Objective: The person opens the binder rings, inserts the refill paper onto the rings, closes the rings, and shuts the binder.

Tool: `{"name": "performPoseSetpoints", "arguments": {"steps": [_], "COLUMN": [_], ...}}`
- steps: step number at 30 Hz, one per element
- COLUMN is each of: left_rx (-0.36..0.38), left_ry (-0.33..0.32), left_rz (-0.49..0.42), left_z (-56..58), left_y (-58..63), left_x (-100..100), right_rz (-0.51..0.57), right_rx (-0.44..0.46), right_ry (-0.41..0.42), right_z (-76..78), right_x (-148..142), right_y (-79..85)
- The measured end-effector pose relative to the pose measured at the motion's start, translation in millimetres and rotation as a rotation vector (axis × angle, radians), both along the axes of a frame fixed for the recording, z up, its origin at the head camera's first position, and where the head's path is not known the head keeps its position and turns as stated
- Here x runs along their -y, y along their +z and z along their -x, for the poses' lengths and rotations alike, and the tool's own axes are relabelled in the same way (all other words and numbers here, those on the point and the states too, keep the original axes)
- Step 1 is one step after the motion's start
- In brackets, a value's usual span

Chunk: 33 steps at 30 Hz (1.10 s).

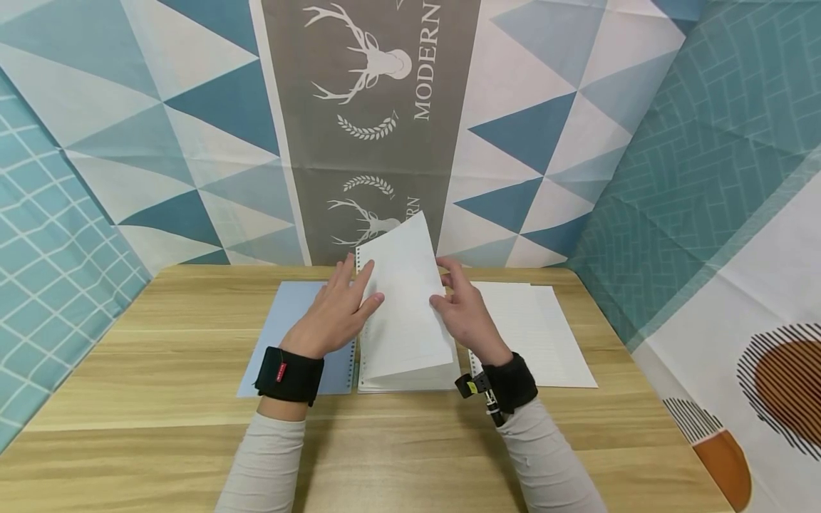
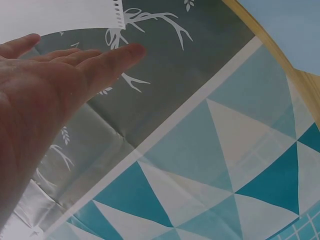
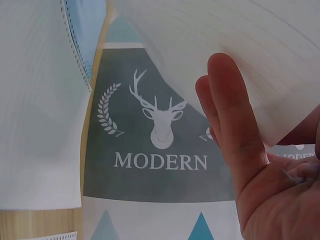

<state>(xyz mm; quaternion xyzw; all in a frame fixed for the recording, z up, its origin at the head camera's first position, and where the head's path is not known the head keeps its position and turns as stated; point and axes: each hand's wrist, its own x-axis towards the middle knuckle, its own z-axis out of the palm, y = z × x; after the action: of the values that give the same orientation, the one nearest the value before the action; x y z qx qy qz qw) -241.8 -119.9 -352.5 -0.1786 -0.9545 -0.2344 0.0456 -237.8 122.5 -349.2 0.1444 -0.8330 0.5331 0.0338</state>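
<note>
A white loose-leaf sheet point(image 1: 404, 299) with punched holes along its left side is lifted and tilted above a stack of white paper point(image 1: 420, 381). My right hand point(image 1: 468, 313) holds the sheet's right edge between thumb and fingers; in the right wrist view the raised sheet point(image 3: 240, 45) passes behind the fingers point(image 3: 232, 95). My left hand point(image 1: 343, 306), fingers extended, lies at the sheet's punched left edge. In the left wrist view the left hand point(image 2: 65, 80) is flat below the sheet's punched corner point(image 2: 75, 12); contact there cannot be told.
Left of the stack lies a light blue cover point(image 1: 272, 342) with a punched right edge. More white sheets point(image 1: 545, 342) lie on the right, overlapping. All rest on a wooden table point(image 1: 160, 399), with a patterned cloth point(image 1: 526, 142) hanging behind it.
</note>
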Motion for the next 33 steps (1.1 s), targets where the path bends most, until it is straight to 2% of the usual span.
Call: {"name": "performPoseSetpoints", "arguments": {"steps": [7, 24, 33], "left_rx": [0.002, 0.006, 0.012], "left_ry": [0.0, -0.002, -0.014], "left_rz": [0.002, 0.008, 0.028], "left_z": [0.0, 1.0, 1.5], "left_y": [0.4, -0.9, -3.2], "left_x": [0.3, 0.4, 2.1], "right_rz": [-0.025, -0.06, -0.094], "right_rx": [-0.022, 0.022, 0.0], "right_ry": [0.003, -0.023, -0.03], "right_z": [-0.6, -0.3, 2.5], "right_x": [5.4, 9.6, 7.5], "right_y": [-3.5, -6.5, -10.3]}}
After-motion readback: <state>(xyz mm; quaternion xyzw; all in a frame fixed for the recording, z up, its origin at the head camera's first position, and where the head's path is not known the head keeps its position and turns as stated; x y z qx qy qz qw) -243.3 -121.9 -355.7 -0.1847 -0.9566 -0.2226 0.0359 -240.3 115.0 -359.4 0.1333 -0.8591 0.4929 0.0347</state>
